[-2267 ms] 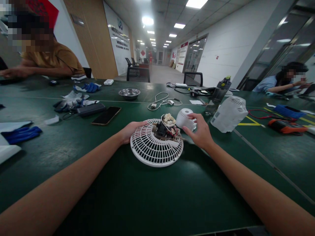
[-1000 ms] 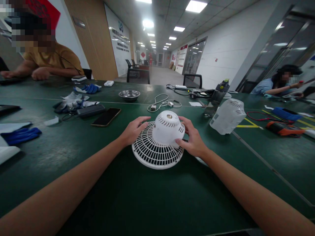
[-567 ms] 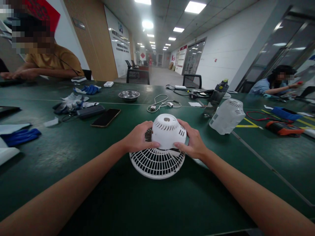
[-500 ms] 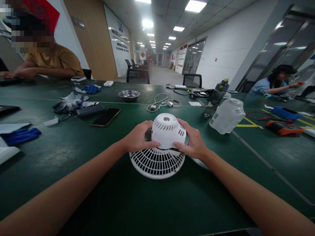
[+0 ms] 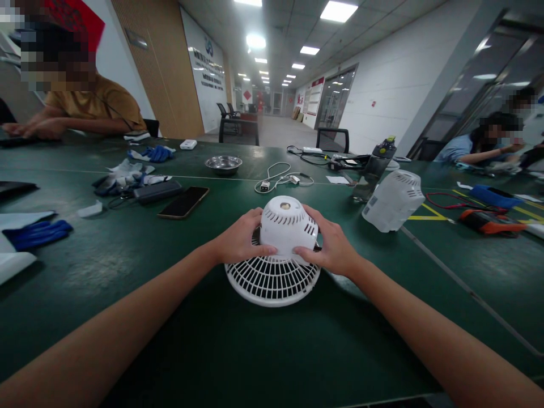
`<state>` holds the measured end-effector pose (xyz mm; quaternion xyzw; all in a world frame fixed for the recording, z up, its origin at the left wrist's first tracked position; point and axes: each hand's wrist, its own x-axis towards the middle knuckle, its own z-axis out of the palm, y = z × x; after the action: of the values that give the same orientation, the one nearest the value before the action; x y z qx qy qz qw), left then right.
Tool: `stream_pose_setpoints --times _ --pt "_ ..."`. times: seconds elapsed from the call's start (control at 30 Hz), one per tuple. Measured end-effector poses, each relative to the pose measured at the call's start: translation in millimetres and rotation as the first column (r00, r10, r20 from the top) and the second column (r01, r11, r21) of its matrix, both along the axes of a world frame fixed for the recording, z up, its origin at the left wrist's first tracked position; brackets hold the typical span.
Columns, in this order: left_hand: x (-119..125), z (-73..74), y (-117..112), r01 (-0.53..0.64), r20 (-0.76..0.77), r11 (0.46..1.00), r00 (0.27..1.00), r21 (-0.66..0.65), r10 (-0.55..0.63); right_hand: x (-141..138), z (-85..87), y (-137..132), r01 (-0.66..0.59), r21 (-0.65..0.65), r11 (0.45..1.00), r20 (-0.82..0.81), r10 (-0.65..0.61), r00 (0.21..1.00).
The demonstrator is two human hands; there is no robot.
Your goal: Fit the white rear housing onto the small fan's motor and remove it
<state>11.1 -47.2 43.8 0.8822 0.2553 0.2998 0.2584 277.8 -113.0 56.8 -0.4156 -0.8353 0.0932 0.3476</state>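
Observation:
Between my hands is a white, slotted fan motor cover (image 5: 285,229), dome-shaped with a hole near its top. My left hand (image 5: 242,237) grips its left side, thumb across the front. On the opposite side, my right hand (image 5: 332,241) holds it the same way, thumb pressed to the lower front. Beneath the cover lies a round white fan grille (image 5: 272,283) on the green table. The cover sits at the grille's back part; whether the two are joined is hidden. My fingertips behind the cover are out of sight.
A white slotted housing (image 5: 393,201) stands to the right, beside a water bottle (image 5: 374,167). Leftward lie a phone (image 5: 184,202) and gloves (image 5: 123,175). Behind are a metal bowl (image 5: 223,164) and white cable (image 5: 283,178). An orange multimeter (image 5: 491,222) lies far right. Two or more people sit around the table.
The motor cover has turned slightly and settled lower and closer against the grille. My right thumb has shifted a little to the left. Both hands keep their hold.

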Motion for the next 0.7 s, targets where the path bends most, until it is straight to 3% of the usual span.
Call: stream_pose_setpoints --times 0.27,0.53,0.6,0.7 --pt "0 1.8 0 0.03 -0.014 0.999 0.999 -0.044 -0.03 -2 0.4 -1 0.007 -0.006 1.0 -0.008 -0.007 1.0" --pt "1 -2.7 -1 -0.005 -0.065 0.998 0.998 0.068 0.009 6 0.9 -2 -0.027 0.034 0.999 0.065 0.025 0.998" --pt "1 -4.3 -1 -0.031 -0.035 0.997 0.999 0.066 0.034 10 2.0 -3 -0.038 -0.006 0.999 0.04 0.038 0.998" --pt "2 -5.6 -3 -0.118 0.083 0.993 0.989 -0.026 0.12 14 1.3 -6 -0.074 -0.171 0.982 -0.08 0.061 0.995"
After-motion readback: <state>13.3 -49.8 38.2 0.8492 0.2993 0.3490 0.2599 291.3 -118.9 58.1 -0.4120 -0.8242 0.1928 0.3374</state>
